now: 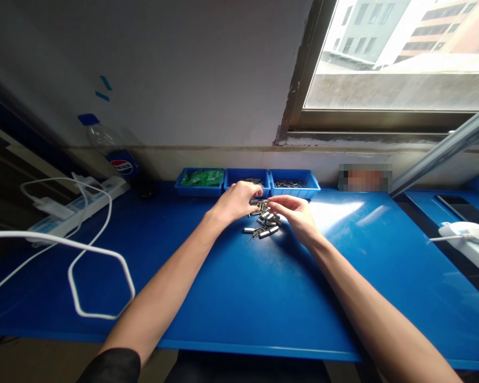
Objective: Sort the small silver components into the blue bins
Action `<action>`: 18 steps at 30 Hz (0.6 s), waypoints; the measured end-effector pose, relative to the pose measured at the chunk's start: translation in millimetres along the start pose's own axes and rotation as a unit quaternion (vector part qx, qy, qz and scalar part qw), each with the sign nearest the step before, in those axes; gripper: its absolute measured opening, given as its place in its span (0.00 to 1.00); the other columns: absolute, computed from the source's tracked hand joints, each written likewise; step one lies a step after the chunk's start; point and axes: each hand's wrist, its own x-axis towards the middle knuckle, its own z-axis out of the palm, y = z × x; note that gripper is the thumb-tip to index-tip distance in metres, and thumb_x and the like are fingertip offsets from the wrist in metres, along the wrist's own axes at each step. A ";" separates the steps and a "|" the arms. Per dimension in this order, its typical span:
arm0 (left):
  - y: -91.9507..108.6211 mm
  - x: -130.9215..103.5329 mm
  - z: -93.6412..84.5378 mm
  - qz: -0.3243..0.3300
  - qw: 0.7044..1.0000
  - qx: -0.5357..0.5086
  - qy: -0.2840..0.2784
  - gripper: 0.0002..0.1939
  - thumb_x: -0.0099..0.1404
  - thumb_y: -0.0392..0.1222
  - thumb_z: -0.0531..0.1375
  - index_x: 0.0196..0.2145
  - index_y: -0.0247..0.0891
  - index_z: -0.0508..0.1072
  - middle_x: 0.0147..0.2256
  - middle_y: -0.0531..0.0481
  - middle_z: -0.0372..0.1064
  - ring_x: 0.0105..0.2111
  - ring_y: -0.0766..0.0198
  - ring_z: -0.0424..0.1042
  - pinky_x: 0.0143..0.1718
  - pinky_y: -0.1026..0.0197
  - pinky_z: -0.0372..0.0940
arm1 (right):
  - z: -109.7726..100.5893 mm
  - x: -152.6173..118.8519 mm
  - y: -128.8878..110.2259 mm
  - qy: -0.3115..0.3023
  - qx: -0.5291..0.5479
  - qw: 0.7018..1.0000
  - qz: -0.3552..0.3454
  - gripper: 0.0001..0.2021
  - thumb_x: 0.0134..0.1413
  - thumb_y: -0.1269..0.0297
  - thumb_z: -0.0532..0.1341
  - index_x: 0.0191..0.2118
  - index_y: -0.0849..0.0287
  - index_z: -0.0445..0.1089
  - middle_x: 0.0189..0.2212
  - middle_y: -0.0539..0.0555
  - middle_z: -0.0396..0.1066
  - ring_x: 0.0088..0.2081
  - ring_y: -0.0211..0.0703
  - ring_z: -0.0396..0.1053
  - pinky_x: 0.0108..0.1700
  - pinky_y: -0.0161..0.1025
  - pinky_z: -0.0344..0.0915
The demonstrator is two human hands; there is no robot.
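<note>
A loose pile of small metal parts (pixel 265 218) lies on the blue table (pixel 231 298): thin screw-like pins and short blocks with silvery-white faces. Over its left side is my left hand (pixel 234 203), with fingers curved and the thumb apart from them. On the right side of the pile, my right hand (pixel 297 214) has thumb and forefinger brought together; whatever lies between the tips is too small to name. Just behind the hands stand a blue middle bin (pixel 266 175) with metal parts, partly hidden by my left hand, and a blue right bin (pixel 297 190) with thin pins.
A blue left bin (pixel 199 190) contains green packets. At left are a Pepsi bottle (pixel 122 162), a white power strip (pixel 58 218) and a looping white cable (pixel 104 252). Another power strip (pixel 473 242) and a phone (pixel 461 206) lie right, near a slanted metal bar (pixel 443 151).
</note>
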 end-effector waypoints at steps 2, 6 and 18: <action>-3.3 -2.7 -2.8 -0.052 0.997 0.060 -0.018 0.12 0.61 0.35 0.67 0.44 0.39 0.82 0.42 0.43 0.81 0.43 0.52 0.80 0.45 0.57 0.72 | -1.8 1.8 1.9 0.048 0.016 0.998 -0.030 0.18 0.48 0.51 0.74 0.42 0.57 0.81 0.39 0.57 0.83 0.41 0.51 0.80 0.51 0.50 0.75; -11.8 -6.2 -2.3 -0.094 0.987 0.102 -0.076 0.13 0.60 0.32 0.65 0.42 0.39 0.83 0.42 0.43 0.81 0.43 0.51 0.80 0.45 0.58 0.72 | -7.0 6.0 4.3 0.097 0.025 0.992 -0.072 0.26 0.48 0.53 0.74 0.53 0.56 0.77 0.55 0.62 0.77 0.52 0.55 0.79 0.59 0.53 0.72; -23.4 -4.3 6.5 -0.080 0.996 0.029 -0.023 0.18 0.54 0.25 0.61 0.40 0.38 0.81 0.33 0.47 0.79 0.31 0.60 0.77 0.34 0.63 0.69 | -6.2 6.2 9.4 0.078 -0.006 0.996 -0.047 0.20 0.51 0.53 0.71 0.48 0.56 0.76 0.50 0.60 0.79 0.41 0.49 0.80 0.49 0.49 0.75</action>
